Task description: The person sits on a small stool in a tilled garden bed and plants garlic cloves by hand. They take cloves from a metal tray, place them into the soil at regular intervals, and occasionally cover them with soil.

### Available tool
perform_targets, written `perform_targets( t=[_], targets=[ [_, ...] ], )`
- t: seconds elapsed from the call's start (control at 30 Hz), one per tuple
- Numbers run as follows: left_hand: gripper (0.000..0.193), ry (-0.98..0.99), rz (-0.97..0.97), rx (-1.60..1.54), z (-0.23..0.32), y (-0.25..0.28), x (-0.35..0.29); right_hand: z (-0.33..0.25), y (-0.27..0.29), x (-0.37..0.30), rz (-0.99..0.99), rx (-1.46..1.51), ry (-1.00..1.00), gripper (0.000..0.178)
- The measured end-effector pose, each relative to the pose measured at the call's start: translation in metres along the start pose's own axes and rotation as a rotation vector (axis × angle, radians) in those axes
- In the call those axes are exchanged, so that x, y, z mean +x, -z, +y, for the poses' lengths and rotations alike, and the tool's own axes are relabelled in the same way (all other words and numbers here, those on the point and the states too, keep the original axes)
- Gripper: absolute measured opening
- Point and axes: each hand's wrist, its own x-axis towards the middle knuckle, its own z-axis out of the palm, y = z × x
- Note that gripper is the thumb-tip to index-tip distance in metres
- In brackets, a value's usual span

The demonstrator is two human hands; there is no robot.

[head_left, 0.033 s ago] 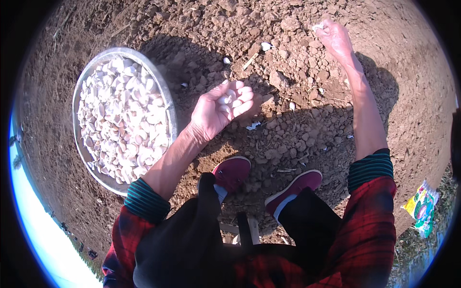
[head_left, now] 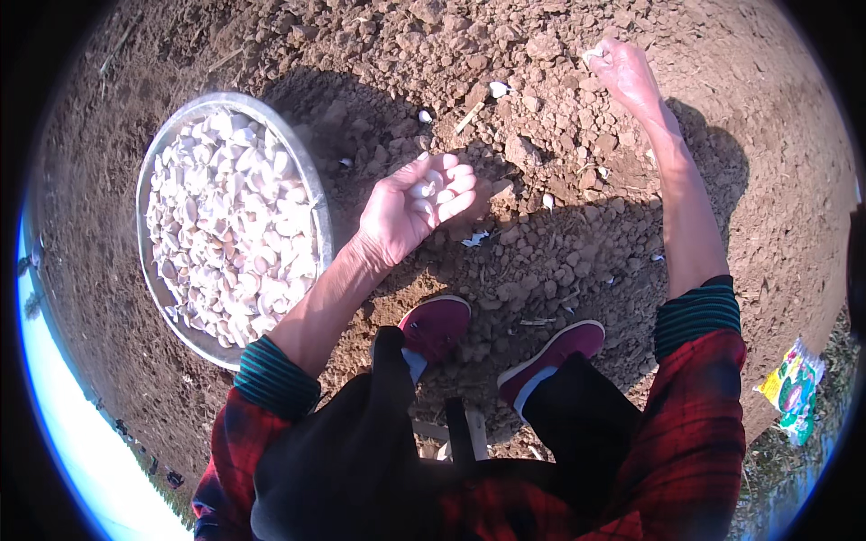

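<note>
My left hand [head_left: 392,216] is cupped palm up over the soil, its fingers curled around several white garlic cloves [head_left: 424,189]. Farther away on the right, my right hand [head_left: 629,79] pinches one garlic clove [head_left: 593,54] between thumb and fingers, close above the clods. To the left of my left forearm stands a round grey basin [head_left: 322,236], heaped with loose garlic cloves [head_left: 225,216]. On the soil between my hands lie single cloves, among them one garlic clove [head_left: 498,89] at the far side and another garlic clove [head_left: 548,201] nearer my feet.
Rough, cloddy soil [head_left: 532,270] surrounds me. My dark red shoes [head_left: 559,350] rest on it, with part of a wooden seat frame [head_left: 475,433] between my legs. A piece of dry stalk [head_left: 469,117] lies ahead. At the right edge is a colourful plastic bag [head_left: 794,392] beside grass.
</note>
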Motion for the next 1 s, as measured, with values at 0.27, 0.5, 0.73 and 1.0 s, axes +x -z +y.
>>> perform_targets(
  t=[0.27,0.5,0.73,1.0],
  targets=[
    [0.042,-0.009,0.012,0.054,0.003,-0.012,0.002,-0.013,-0.025,0.028,-0.192,-0.217,-0.069,0.028],
    [0.057,-0.027,-0.112,-0.024,0.007,-0.030,0.009,-0.037,-0.014,-0.006,-0.038,-0.156,0.021,0.021],
    [0.067,-0.005,-0.125,-0.058,-0.001,-0.023,0.013,-0.115,-0.038,-0.106,-0.010,0.280,0.642,0.005],
    [0.081,-0.008,0.042,0.193,-0.017,-0.039,0.011,-0.157,-0.058,-0.131,-0.290,-0.133,0.542,0.018]
  ],
)
